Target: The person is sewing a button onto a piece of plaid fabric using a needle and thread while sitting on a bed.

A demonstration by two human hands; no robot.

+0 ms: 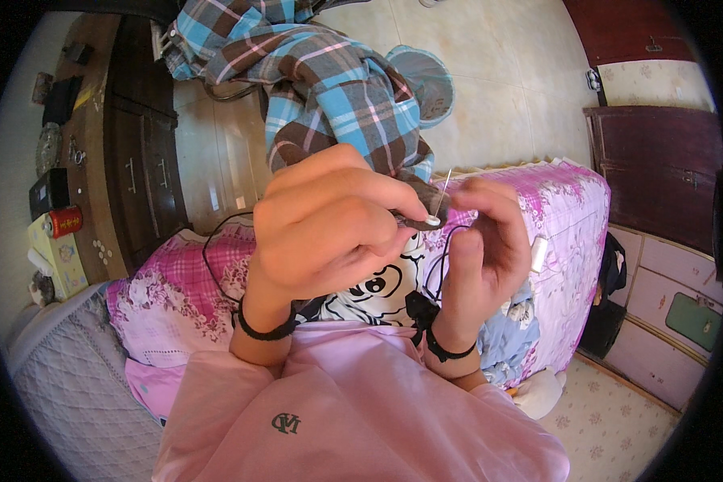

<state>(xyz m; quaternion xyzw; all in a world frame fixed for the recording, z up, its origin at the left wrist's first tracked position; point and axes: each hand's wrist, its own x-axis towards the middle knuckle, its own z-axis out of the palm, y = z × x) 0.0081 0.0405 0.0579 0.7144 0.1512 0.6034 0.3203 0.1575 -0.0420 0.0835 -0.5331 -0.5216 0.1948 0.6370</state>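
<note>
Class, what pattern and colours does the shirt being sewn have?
The shirt is plaid: blue, brown and white checks, seen in the head view.

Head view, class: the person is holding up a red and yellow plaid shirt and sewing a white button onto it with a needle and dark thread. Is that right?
Not quite: the plaid shirt is blue and brown, not red and yellow, as the head view shows. The rest holds: the left hand pinches the cloth at the white button, and the right hand holds the needle with dark thread.
</note>
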